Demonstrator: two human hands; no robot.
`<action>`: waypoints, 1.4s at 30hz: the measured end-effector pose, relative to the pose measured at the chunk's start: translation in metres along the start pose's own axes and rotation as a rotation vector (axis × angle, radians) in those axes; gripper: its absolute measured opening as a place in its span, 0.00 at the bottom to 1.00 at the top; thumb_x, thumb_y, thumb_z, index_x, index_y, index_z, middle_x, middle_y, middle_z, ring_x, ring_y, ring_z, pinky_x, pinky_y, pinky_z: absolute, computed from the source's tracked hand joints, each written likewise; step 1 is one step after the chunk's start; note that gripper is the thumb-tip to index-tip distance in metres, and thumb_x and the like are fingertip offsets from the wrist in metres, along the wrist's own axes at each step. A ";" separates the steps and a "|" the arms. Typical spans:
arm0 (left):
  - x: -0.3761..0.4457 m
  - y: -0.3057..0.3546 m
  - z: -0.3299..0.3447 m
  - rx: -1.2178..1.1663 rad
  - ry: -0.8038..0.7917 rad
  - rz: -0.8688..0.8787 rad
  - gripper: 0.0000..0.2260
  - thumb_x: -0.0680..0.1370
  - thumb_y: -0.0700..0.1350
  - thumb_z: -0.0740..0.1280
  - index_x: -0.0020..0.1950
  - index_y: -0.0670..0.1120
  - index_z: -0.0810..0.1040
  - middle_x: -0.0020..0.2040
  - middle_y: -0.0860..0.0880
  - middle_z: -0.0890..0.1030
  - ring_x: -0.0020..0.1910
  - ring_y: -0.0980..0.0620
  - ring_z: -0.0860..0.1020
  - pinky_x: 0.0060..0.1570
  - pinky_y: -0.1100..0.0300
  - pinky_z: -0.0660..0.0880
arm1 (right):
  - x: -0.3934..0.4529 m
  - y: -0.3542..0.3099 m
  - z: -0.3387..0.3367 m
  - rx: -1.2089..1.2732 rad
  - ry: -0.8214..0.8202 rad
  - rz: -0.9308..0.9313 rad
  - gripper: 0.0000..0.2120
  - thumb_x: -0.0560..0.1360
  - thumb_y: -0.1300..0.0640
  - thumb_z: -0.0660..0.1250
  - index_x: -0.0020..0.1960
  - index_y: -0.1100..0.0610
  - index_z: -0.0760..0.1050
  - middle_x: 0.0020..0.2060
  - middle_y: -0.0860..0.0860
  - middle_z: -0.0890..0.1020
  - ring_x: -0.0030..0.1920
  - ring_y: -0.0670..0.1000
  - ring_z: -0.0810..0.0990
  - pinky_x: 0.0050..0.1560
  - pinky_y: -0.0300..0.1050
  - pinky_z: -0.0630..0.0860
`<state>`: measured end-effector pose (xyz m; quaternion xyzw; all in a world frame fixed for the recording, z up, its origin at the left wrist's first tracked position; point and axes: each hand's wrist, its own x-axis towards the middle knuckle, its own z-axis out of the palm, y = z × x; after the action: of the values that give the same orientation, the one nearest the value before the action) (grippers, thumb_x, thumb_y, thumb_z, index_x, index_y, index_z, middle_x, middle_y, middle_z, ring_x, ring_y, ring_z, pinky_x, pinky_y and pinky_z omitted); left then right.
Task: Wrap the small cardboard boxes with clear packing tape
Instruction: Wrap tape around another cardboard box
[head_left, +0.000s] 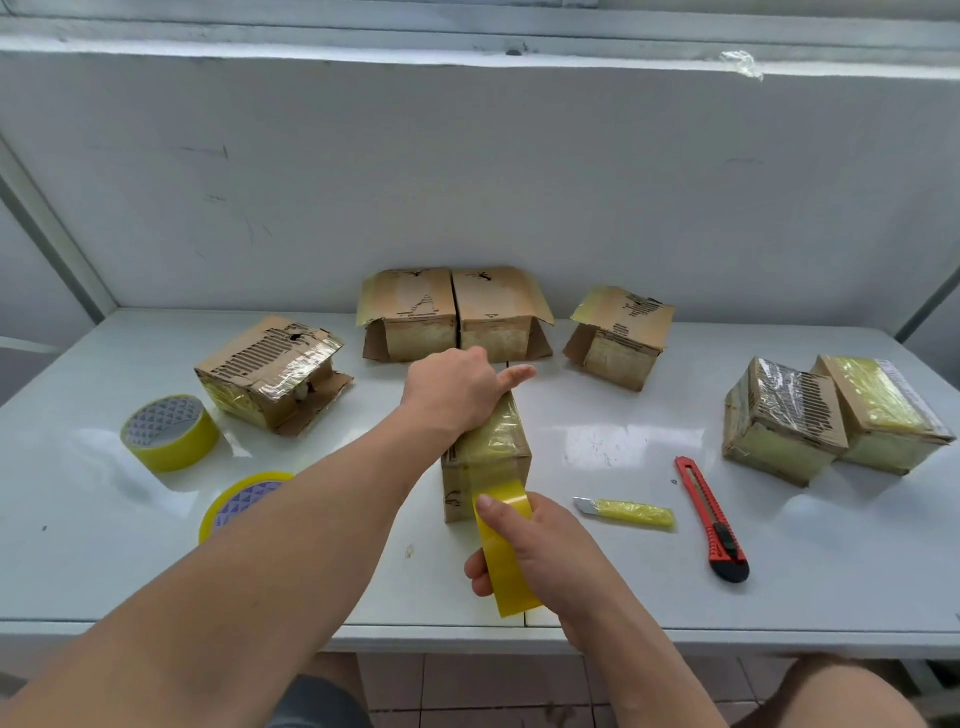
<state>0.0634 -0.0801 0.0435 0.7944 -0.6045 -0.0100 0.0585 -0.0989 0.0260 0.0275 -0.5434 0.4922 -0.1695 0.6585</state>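
We note the box in hand (485, 457) at the table's (779, 587) middle, one narrow end toward the person. All places below are given rel. to this box.

Left hand (452, 395): lies on the far part of the box top, fingers curled over the far edge, thumb stuck out to the right; it holds the box down. Right hand (535, 551): just on the near side of the box, fingers clenched around the tape roll (506, 551), thumb on the rim. A yellowish strip runs from the roll up the near end face and along the top; the top already shines w/ tape.

Step in hand, as we judge it: drawing tape over the near end. Recommendations:
- keep the strip taut and square to the box's long axis, else it creases;
- keep left-hand pressure firm so the box does not slide toward the roll;
- rub the strip down at the near edge before turning the box;
- cut w/ the red knife (711, 519), right of the box; the yellow-wrapped blade (626, 512) lies nearer.

Other stock: two spare rolls (171, 431) left; four unsealed boxes (457, 312) beyond; two wrapped boxes (831, 421) far right.
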 end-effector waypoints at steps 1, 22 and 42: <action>-0.003 0.002 -0.001 0.112 0.098 0.032 0.34 0.76 0.75 0.47 0.50 0.46 0.73 0.43 0.50 0.73 0.46 0.46 0.78 0.38 0.54 0.67 | 0.002 0.001 0.000 0.000 0.004 -0.006 0.13 0.82 0.44 0.63 0.55 0.54 0.72 0.40 0.57 0.87 0.34 0.50 0.84 0.37 0.40 0.78; -0.059 0.015 0.008 0.008 0.061 0.090 0.30 0.75 0.64 0.65 0.65 0.42 0.72 0.60 0.46 0.68 0.61 0.45 0.67 0.44 0.55 0.68 | 0.009 0.011 0.008 -0.039 -0.043 -0.138 0.11 0.81 0.47 0.66 0.58 0.53 0.72 0.42 0.56 0.87 0.38 0.50 0.84 0.46 0.46 0.80; 0.027 0.000 -0.045 -0.293 -0.464 -0.082 0.21 0.73 0.61 0.71 0.45 0.42 0.79 0.44 0.43 0.81 0.40 0.41 0.83 0.39 0.50 0.83 | 0.013 -0.002 0.005 -0.055 0.000 0.074 0.13 0.83 0.44 0.60 0.55 0.54 0.71 0.40 0.58 0.87 0.34 0.53 0.84 0.36 0.41 0.78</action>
<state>0.0750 -0.1025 0.0899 0.7778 -0.5611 -0.2813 0.0321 -0.0879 0.0186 0.0231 -0.5428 0.5165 -0.1315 0.6491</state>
